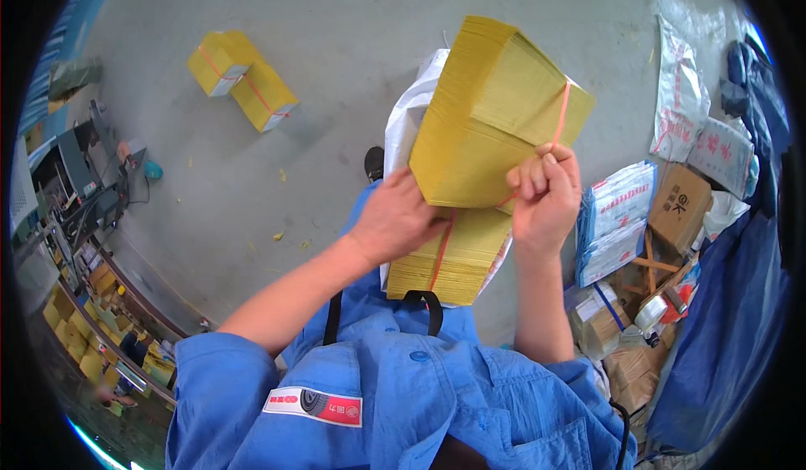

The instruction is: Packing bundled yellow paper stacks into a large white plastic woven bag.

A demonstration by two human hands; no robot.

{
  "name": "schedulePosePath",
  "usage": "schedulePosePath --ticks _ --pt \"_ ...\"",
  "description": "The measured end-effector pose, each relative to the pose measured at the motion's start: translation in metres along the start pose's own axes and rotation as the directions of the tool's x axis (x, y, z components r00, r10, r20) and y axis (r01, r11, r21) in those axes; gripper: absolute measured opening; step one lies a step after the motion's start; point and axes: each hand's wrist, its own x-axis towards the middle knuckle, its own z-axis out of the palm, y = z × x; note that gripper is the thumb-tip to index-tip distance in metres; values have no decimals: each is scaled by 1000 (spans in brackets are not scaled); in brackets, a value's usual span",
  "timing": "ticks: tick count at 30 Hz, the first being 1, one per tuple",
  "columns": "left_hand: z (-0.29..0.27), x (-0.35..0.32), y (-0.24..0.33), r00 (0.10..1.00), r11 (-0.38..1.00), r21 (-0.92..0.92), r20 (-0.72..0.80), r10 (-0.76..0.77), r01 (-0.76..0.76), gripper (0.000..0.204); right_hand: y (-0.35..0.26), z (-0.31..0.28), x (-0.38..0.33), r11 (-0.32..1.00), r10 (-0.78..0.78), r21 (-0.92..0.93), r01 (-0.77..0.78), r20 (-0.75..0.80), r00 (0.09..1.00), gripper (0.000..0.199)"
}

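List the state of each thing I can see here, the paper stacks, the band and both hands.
Upper yellow stack: held up, tilted, banded.
Orange band: pulled taut by right hand.
Lower stack: under the upper one, banded.
Floor bundles: two, banded, lying apart.
Left hand: gripping the upper stack's edge.
Right hand: closed on the band.

A grey concrete floor (336, 75) fills most of the view, evenly lit, with small yellow scraps scattered on it. Toward its far left part lies a banded yellow bundle (242, 78). Along the left edge runs cluttered shelving (92, 302). At the right edge, cardboard boxes (680, 206), printed sacks (617, 218) and blue cloth (730, 336) pile up.
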Motion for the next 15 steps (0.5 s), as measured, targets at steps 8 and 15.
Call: schedulePosePath --ticks 8,15 --pt "6 -31 -17 829 910 -167 -376 -414 379 39 34 2 -4 881 -193 -434 191 39 980 8" --pt "48 -41 -42 441 107 -853 154 -884 512 62 35 -4 7 657 -101 -738 155 118 988 7"
